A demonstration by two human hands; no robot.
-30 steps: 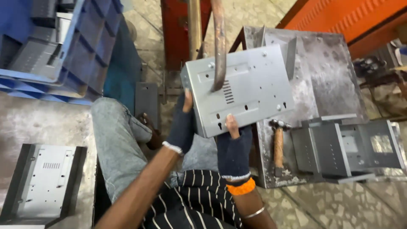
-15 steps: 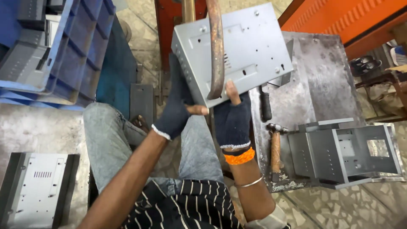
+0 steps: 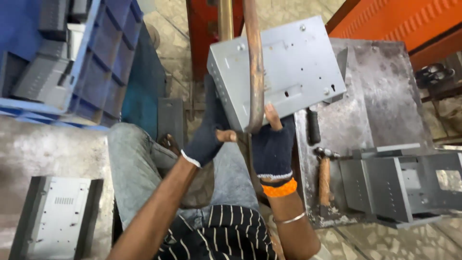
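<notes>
— What do the hands hold?

— Both grip a grey sheet-metal housing (image 3: 284, 67), a shallow box with small holes and slots, lifted above the person's lap and tilted. The left hand (image 3: 208, 137), in a dark fingerless glove, takes the housing's lower left edge, its fingers (image 3: 226, 136) clamped on the rim. The right hand (image 3: 273, 144), gloved the same with an orange cuff, has its fingers closed on the bottom edge just beside the left.

— Anything in front of it?

— A rusty curved metal rod (image 3: 255, 62) runs down across the housing's face and ends by the hands.

— And around?

— To the right stands a worn steel counter (image 3: 385, 101) carrying a wooden-handled hammer (image 3: 324, 178) and a grey metal bracket assembly (image 3: 404, 183). A blue plastic crate (image 3: 91, 58) holding grey parts sits upper left, and another grey panel (image 3: 55, 224) lies on the floor at lower left.
</notes>
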